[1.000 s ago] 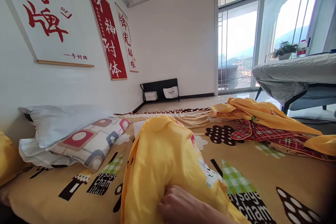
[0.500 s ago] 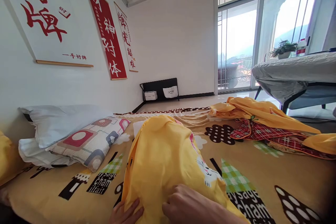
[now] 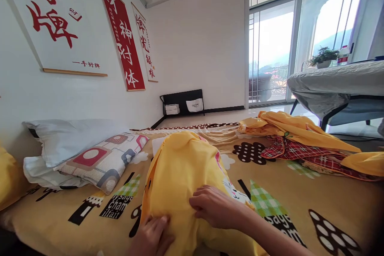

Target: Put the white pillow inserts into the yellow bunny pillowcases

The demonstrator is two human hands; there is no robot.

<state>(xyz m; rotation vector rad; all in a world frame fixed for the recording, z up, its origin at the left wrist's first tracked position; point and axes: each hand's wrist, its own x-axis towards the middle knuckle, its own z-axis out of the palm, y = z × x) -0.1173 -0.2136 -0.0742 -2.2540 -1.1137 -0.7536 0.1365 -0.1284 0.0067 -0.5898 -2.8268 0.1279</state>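
Note:
A yellow pillowcase (image 3: 183, 168) with a printed white cat face on its right side lies bulging on the patterned bedspread (image 3: 210, 128) in front of me. It looks filled, though what is inside is hidden. My right hand (image 3: 214, 207) has its fingers curled closed on the middle of the yellow cloth. Lower down and to the left, my left hand (image 3: 154, 235) pinches the cloth near the pillowcase's left side. Folds run through the fabric between the two hands.
On the left lie a patterned pillow (image 3: 100, 160) and a white pillow (image 3: 66, 140) against the wall. Yellow bedding (image 3: 297, 128) and red plaid cloth (image 3: 300, 152) are heaped at the right. A covered table (image 3: 339, 78) stands beyond, near the glass doors (image 3: 270, 56).
My right hand has moved up and slightly right over the yellow cloth. My left hand has shifted a little up and right, its fingers now closed on the fabric.

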